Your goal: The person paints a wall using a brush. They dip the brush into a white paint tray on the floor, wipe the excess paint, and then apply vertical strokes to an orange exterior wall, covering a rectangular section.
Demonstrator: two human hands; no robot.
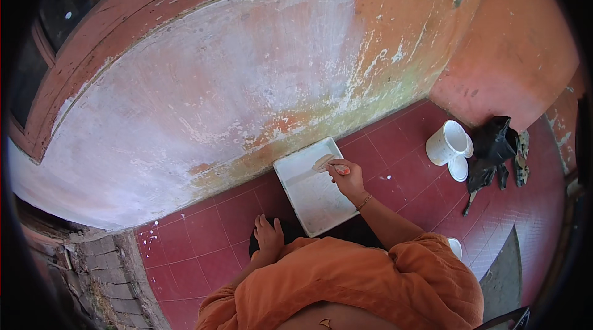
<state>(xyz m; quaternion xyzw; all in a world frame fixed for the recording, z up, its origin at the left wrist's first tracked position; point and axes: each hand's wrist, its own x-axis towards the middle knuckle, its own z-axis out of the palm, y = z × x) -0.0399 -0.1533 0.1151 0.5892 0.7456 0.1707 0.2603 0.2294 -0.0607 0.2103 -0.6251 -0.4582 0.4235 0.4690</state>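
My right hand [348,180] is closed round the orange handle of a paintbrush [323,162]. The brush's pale bristles hang over the far part of a white rectangular paint tray [317,222], which stands on the red tiles by the wall; whether they touch it, I cannot tell. White paint coats the tray's inside. My left hand [268,236] rests on my dark-clothed knee left of the tray, empty, with its fingers apart. Ahead, the orange wall [395,27] is covered with uneven white paint over its left and middle parts, while bare orange shows at the right.
A white bucket [435,146] stands on the right with a white lid [458,168] against it. Beside them lies a crumpled black plastic bag [496,141]. A reddish window frame [133,12] runs above the wall. Paint drops spot the tiled floor [201,240]; paving bricks [111,274] lie at lower left.
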